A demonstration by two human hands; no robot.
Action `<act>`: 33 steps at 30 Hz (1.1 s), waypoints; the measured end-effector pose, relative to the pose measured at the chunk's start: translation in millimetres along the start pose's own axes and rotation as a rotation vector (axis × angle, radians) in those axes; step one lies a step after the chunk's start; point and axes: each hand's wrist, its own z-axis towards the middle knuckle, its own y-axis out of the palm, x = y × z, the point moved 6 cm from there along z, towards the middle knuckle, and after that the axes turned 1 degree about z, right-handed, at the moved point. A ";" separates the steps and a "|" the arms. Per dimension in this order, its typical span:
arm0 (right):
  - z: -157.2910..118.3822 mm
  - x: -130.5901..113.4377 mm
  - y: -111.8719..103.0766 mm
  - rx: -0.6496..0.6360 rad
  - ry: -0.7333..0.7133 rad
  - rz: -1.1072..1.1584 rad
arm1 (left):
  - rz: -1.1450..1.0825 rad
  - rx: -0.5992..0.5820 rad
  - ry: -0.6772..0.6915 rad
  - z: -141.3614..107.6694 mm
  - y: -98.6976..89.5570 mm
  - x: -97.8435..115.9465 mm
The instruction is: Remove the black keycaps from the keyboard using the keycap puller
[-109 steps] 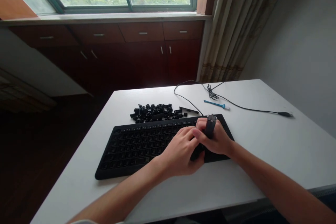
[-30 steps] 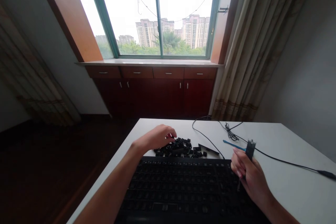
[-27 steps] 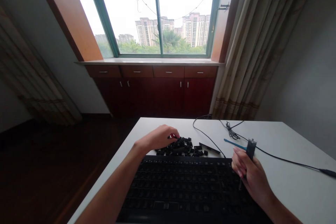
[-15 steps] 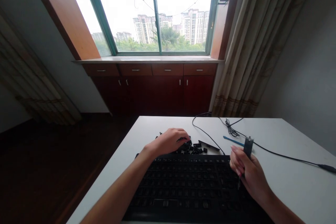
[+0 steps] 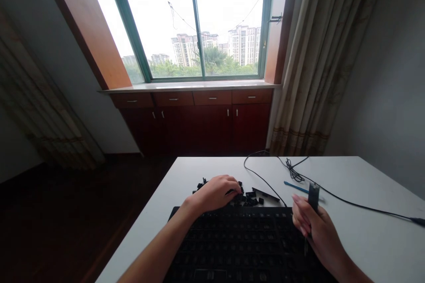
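A black keyboard (image 5: 232, 239) lies on the white table, its key bed showing many bare key positions. Behind its back edge is a pile of loose black keycaps (image 5: 254, 201). Over that pile my left hand (image 5: 219, 190) bends down, fingers curled and together; the fingertips are partly hidden among the caps, so what they pinch does not show. At the keyboard's right side, my right hand (image 5: 314, 221) is closed around a tool with a flat dark handle (image 5: 313, 195). The handle sticks up above the fist, and a thin metal shaft points down below it.
A long black key bar (image 5: 265, 194) lies right of the pile. Beyond my right hand is a thin blue stick (image 5: 295, 186). A black cable (image 5: 358, 205) with a bundled loop crosses the white table (image 5: 375, 239). Drawers and cupboards (image 5: 199, 124) stand under the window.
The whole view has tilted up slightly, so everything sits lower in the picture. My left hand stays over the keycaps with its fingers lower; my right hand keeps hold of the tool.
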 end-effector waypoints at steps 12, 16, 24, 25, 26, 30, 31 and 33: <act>0.9 -1.1 1.2 0.024 0.003 -0.010 | 0.025 0.021 -0.001 0.1 -16.8 19.4; 0.5 -1.3 1.2 0.019 0.006 -0.036 | 0.002 0.015 0.039 2.0 -17.7 38.6; 1.5 3.6 0.2 0.014 0.004 -0.033 | -0.037 -0.056 0.274 6.0 6.3 103.0; 1.4 4.0 0.4 0.011 0.001 -0.034 | -0.031 -0.061 0.305 4.8 13.3 110.0; 1.3 4.4 0.8 0.009 -0.002 -0.037 | -0.019 -0.061 0.335 3.0 21.7 116.4; 1.2 3.9 3.1 0.011 -0.012 -0.033 | 0.126 0.100 0.404 -8.1 62.3 129.7; 1.3 3.5 3.9 0.012 -0.012 -0.022 | 0.168 0.163 0.417 -11.9 73.3 130.6; 1.3 3.2 5.3 0.012 -0.010 -0.003 | 0.187 0.284 0.439 -20.0 92.9 130.0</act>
